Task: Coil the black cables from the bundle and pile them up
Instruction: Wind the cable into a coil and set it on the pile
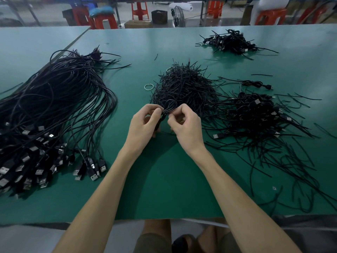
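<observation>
A coil [165,114] is pinched by left hand [144,125] and right hand [185,125] so loops are kept tight. Seemingly it is nearly wound.

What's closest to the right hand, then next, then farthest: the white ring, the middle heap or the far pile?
From the right hand, pinching a cable:
1. Middle heap, just ahead of the fingers.
2. White ring, ahead and to the left.
3. Far pile, back right across the table.
</observation>
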